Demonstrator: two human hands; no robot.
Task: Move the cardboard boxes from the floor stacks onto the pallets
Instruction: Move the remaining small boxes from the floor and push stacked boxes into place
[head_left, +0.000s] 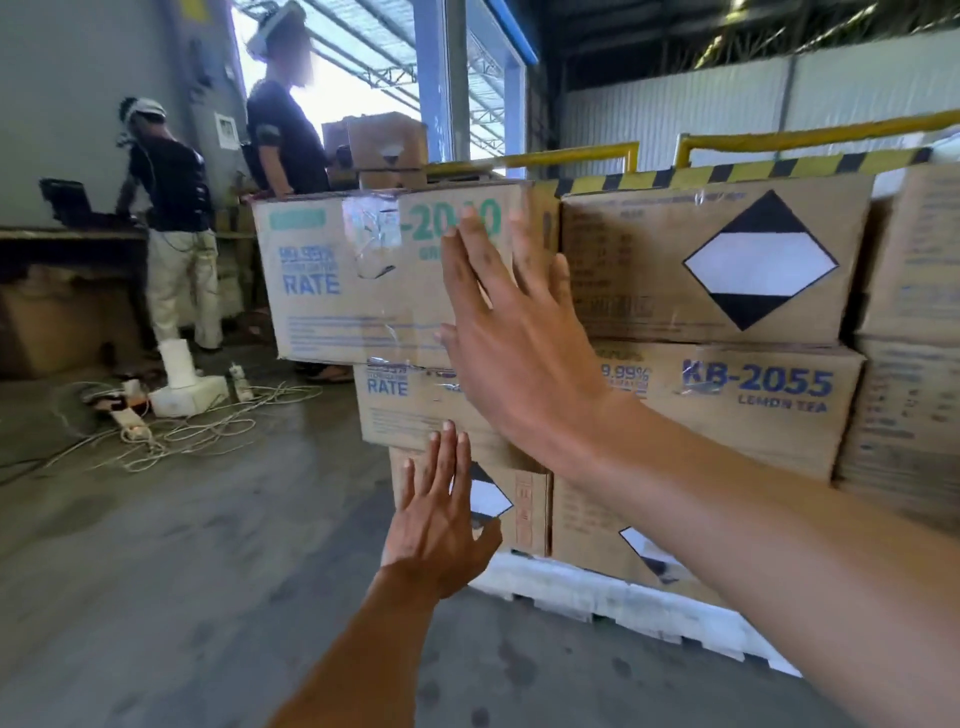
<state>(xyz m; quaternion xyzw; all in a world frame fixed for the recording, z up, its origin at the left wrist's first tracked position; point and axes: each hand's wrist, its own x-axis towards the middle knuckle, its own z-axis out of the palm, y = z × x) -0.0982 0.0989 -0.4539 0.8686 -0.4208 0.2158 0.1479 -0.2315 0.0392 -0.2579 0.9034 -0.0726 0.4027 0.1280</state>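
Observation:
Cardboard boxes stand stacked three high on a white pallet (613, 590). The top left box (337, 280), with green and blue print, juts out to the left over the box below (405, 410). My right hand (511, 332) is raised in front of this top box with straight, spread fingers; whether it touches the cardboard is unclear. My left hand (441, 512) is lower, fingers straight, in front of the bottom box (524, 512) with a black and white diamond mark. Neither hand holds anything.
More boxes (717, 265) fill the pallet to the right, below a yellow and black rail (727, 171). Two people (176, 208) stand at the back left by a bench. Cables, power strips and white foam pieces (182, 389) lie on the concrete floor at left.

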